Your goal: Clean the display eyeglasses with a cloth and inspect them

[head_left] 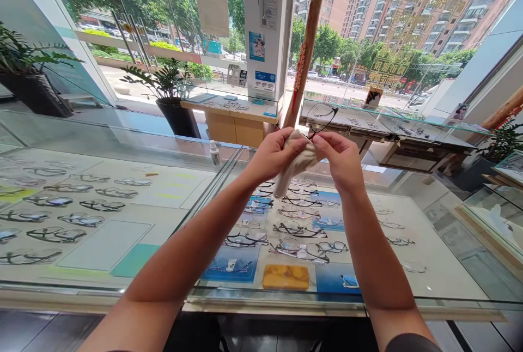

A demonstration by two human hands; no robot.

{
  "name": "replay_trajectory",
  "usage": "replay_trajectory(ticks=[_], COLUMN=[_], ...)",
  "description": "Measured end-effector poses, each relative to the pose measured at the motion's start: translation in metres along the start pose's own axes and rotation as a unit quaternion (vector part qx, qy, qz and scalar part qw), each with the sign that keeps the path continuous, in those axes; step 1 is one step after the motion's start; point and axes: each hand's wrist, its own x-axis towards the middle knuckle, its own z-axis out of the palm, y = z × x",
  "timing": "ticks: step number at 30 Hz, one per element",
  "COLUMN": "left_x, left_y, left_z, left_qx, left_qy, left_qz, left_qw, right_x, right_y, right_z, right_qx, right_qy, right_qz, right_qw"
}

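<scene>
Over the glass display case, my two hands hold a pair of eyeglasses (321, 117) with thin dark rims. One round lens and its rim rise above my fingers; the rest is hidden by fingers and cloth. My left hand (281, 150) is closed on a pale cleaning cloth (303, 160), whose folds hang below the fingers. My right hand (337, 156) pinches the eyeglasses near the cloth. Beneath the hands, rows of eyeglasses (300, 229) lie inside the case, along with an amber-coloured rectangular block (285, 277).
A small white spray bottle (214, 153) stands on the glass at the left. A glass counter (81, 194) with more eyeglasses adjoins there. Beyond are a wooden post (304, 63), a potted plant (175, 107), a low cabinet (232, 126) and large windows.
</scene>
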Motion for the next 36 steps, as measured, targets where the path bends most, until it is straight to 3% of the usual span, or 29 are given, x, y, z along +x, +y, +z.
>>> replay_trajectory(ticks=[6, 14, 16, 21, 23, 36], left_x=[-0.003, -0.004, -0.004, -0.003, -0.003, -0.003], left_y=[0.003, 0.010, 0.012, 0.016, 0.016, 0.001], left_z=[0.006, 0.018, 0.014, -0.003, -0.006, 0.020], left_qx=[-0.019, -0.016, -0.017, -0.027, -0.019, -0.021], left_qy=[0.000, 0.057, 0.032, -0.097, -0.115, 0.077], left_qz=[-0.005, 0.036, 0.034, 0.013, 0.013, 0.019], left_qw=[1.000, 0.998, 0.999, 0.995, 0.993, 0.997], right_x=[-0.004, -0.006, -0.005, -0.001, 0.000, -0.002], right_y=[0.006, 0.003, 0.003, 0.006, 0.009, 0.016], right_z=[0.011, 0.014, 0.013, 0.008, 0.006, 0.020], right_qx=[0.049, 0.075, 0.071, 0.086, 0.105, 0.143], right_qy=[0.004, -0.012, -0.004, 0.020, 0.021, 0.003], right_qz=[0.009, -0.009, -0.012, 0.016, 0.024, 0.036], right_qw=[0.999, 0.997, 0.997, 0.996, 0.994, 0.989])
